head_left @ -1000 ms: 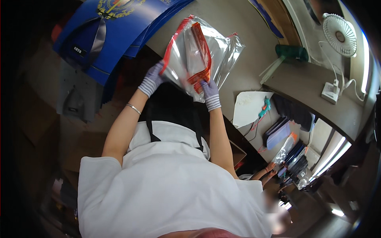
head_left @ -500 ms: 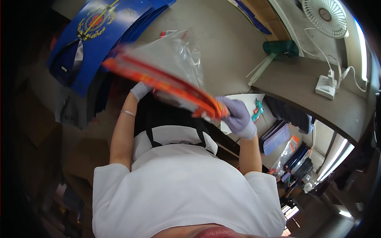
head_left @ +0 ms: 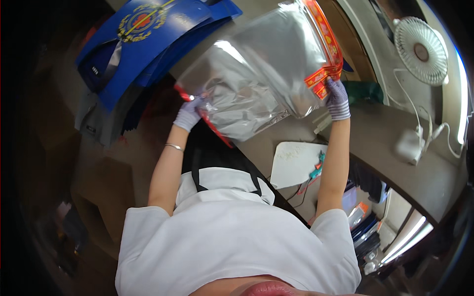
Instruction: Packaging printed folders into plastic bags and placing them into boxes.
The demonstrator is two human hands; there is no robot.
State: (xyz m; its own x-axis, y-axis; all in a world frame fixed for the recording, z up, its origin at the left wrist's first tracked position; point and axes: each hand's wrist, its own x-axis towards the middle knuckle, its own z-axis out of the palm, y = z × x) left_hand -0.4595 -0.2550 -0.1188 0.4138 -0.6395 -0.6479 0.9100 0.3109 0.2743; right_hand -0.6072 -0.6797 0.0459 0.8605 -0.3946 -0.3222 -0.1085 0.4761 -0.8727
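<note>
A large clear plastic bag [head_left: 242,89] is stretched between my gloved hands above the table, shiny and wrinkled. At its right end runs a patterned orange-red band [head_left: 323,37], whose lower corner my right hand [head_left: 337,100] grips. My left hand [head_left: 190,111], in a purple-striped glove, is closed on the bag's opposite end, beside a red edge [head_left: 217,132]. Part of the left fingers shows blurred through the film. To the left lies a stack of glossy blue panels [head_left: 163,47] with a gold and red emblem.
A white board [head_left: 291,163] with a teal glue gun [head_left: 318,165] lies below my right forearm. On the right are a shelf [head_left: 385,130], a white fan [head_left: 421,51] and a white power socket [head_left: 410,146] with cables. Grey panels [head_left: 101,121] sit under the blue stack.
The bag, earlier blurred and slanting across in front of me, is now spread out farther away. My right hand has moved up and right; the left has shifted slightly right.
</note>
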